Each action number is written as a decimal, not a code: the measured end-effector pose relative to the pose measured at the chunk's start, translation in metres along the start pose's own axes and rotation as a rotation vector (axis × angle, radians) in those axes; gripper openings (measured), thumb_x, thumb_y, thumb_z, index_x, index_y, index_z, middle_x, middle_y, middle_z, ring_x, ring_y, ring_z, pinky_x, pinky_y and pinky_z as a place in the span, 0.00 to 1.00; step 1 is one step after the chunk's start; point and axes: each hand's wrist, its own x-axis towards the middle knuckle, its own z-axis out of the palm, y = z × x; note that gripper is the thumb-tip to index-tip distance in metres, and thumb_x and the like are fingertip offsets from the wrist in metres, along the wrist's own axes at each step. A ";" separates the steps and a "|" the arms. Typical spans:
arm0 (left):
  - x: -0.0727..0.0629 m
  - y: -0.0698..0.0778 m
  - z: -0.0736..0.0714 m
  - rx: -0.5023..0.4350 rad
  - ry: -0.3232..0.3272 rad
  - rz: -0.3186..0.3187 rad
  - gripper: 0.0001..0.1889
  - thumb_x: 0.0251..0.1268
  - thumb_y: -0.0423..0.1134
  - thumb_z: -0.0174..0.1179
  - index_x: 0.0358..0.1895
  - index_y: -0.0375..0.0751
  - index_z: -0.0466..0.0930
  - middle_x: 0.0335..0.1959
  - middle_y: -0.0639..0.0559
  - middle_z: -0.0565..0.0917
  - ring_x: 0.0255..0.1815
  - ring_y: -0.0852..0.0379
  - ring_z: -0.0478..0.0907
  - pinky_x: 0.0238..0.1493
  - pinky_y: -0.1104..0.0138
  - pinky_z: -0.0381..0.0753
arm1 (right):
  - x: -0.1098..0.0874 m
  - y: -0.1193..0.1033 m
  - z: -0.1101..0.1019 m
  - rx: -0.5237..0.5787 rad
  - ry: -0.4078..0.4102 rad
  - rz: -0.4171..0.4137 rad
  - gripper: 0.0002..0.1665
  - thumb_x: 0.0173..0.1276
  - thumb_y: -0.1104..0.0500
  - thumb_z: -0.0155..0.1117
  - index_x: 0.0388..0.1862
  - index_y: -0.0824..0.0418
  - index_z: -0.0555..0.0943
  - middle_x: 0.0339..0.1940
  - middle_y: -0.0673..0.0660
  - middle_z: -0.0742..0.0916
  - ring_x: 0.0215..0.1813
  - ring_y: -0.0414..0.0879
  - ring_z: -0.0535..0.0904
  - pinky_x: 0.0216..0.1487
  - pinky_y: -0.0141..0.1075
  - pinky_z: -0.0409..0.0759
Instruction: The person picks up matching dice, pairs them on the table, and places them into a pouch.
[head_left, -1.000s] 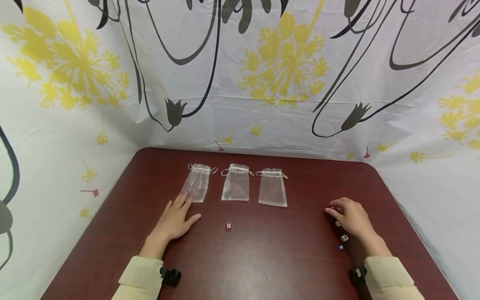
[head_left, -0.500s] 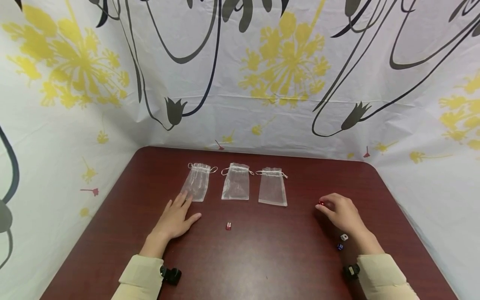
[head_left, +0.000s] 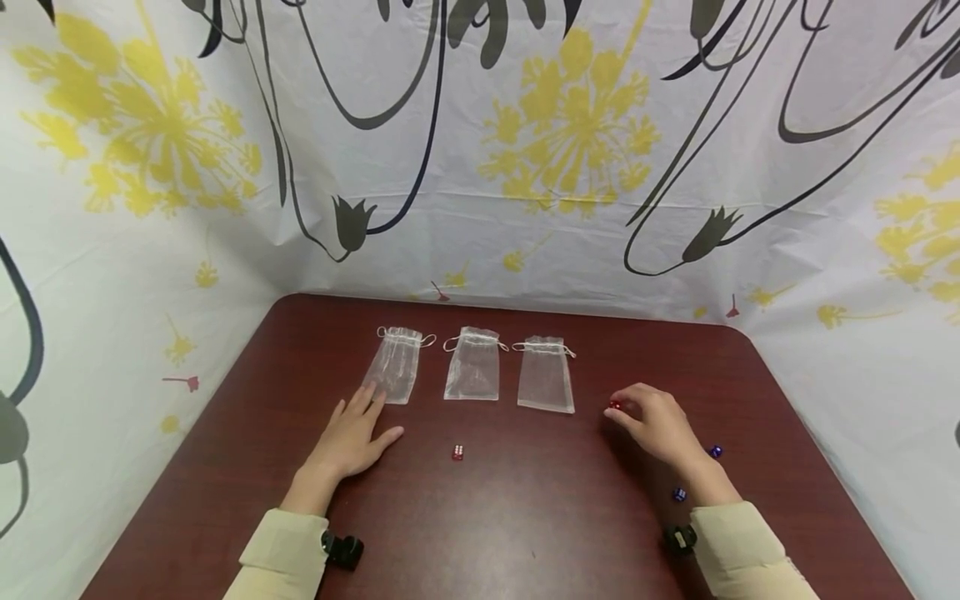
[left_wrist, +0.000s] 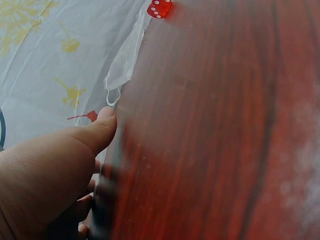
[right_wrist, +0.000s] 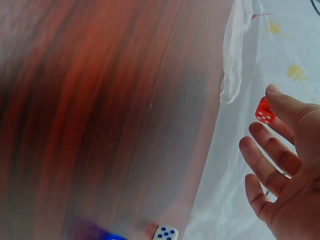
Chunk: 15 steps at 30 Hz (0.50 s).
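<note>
My right hand [head_left: 657, 425] pinches a translucent red die [right_wrist: 265, 112] between thumb and index finger, above the right part of the table. The other fingers are spread and loosely bent in the right wrist view. My left hand [head_left: 343, 443] lies flat with fingers spread, its fingertips on the lower corner of the left sheer white drawstring pouch [head_left: 396, 362]. A second red die [head_left: 457, 452] rests on the table between the hands, right of the left thumb.
Two more sheer pouches, a middle one [head_left: 472, 367] and a right one [head_left: 545, 379], lie flat in the same row. Near the right forearm sit one blue die [head_left: 716, 452] and another blue die [head_left: 679, 494]. A white die [right_wrist: 165, 233] shows in the right wrist view.
My right hand has carried the red die leftward toward the pouches. Its forearm now hides the white dice, and a blue die has come into view right of it. The left hand stays put.
</note>
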 end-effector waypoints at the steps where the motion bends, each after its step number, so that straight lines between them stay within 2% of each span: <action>1: 0.000 0.000 0.000 0.001 -0.001 0.000 0.40 0.74 0.56 0.57 0.76 0.30 0.60 0.80 0.32 0.54 0.80 0.35 0.48 0.77 0.38 0.45 | 0.001 -0.001 0.002 0.000 0.002 -0.006 0.11 0.62 0.60 0.76 0.41 0.64 0.87 0.38 0.55 0.88 0.39 0.51 0.84 0.42 0.52 0.82; 15: 0.000 0.001 0.001 0.002 0.002 -0.002 0.40 0.74 0.56 0.57 0.77 0.30 0.60 0.80 0.33 0.53 0.81 0.35 0.48 0.77 0.37 0.45 | 0.008 -0.024 0.019 0.046 0.004 -0.056 0.10 0.61 0.60 0.78 0.39 0.61 0.88 0.37 0.51 0.88 0.39 0.48 0.84 0.41 0.48 0.81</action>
